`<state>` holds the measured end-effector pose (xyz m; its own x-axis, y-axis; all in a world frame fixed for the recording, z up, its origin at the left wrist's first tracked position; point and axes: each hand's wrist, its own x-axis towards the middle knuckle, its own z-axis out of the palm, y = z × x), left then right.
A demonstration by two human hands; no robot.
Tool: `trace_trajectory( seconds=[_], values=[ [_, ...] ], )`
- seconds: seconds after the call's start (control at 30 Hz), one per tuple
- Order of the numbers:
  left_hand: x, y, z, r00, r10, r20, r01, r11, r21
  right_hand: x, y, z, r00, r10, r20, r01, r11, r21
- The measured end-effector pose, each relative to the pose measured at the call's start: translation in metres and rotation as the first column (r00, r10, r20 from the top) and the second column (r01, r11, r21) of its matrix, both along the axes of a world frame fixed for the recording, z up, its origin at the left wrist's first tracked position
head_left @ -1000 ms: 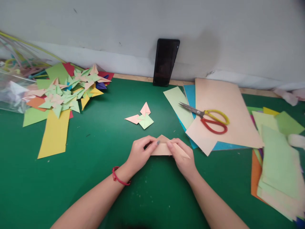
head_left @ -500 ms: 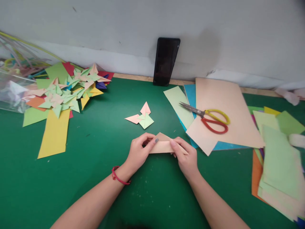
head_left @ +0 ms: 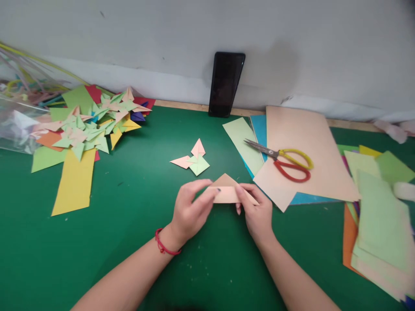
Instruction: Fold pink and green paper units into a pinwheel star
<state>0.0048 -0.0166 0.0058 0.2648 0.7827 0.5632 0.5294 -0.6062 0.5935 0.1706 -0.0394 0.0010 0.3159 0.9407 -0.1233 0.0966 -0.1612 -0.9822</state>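
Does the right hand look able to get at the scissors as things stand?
Probably yes: the scissors lie uncovered on paper sheets with nothing standing between, though the right hand would first need to release the folded paper.

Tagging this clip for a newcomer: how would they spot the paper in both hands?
Over the green table, find the left hand, red bracelet at its wrist, and the right hand. Between them is the peach folded paper. Unlike the pink-and-green piece beyond, it's held and shows no green.
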Motion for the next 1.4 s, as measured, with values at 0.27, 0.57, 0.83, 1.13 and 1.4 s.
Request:
trace_trajectory(
  seconds=[0.27,0.57,0.83,1.13,1.4],
  values=[
    [0.003,-0.002,0.000,0.908,-0.151,-0.392,0.202,0.975,0.092,0.001,0.002,0.001,1.000,0.026,0.013,-0.026,1.000,-0.018],
    [0.004,0.000,0.002,0.881,-0.224,-0.417,0.214,0.974,-0.072,-0.004,-0.002,-0.001,0.975,0.098,0.199,-0.100,0.995,0.004],
    [0.003,0.002,-0.004,0.886,-0.243,-0.396,0.179,0.965,-0.190,-0.003,-0.002,-0.003,0.887,0.020,0.461,-0.105,0.982,0.159],
    [0.004,0.003,-0.005,0.881,-0.264,-0.393,0.182,0.955,-0.233,-0.003,0.000,-0.004,0.869,0.043,0.493,-0.137,0.978,0.156],
    [0.003,0.004,-0.004,0.893,-0.280,-0.353,0.182,0.941,-0.286,-0.002,-0.001,-0.010,0.736,0.070,0.673,-0.230,0.961,0.151]
  ],
)
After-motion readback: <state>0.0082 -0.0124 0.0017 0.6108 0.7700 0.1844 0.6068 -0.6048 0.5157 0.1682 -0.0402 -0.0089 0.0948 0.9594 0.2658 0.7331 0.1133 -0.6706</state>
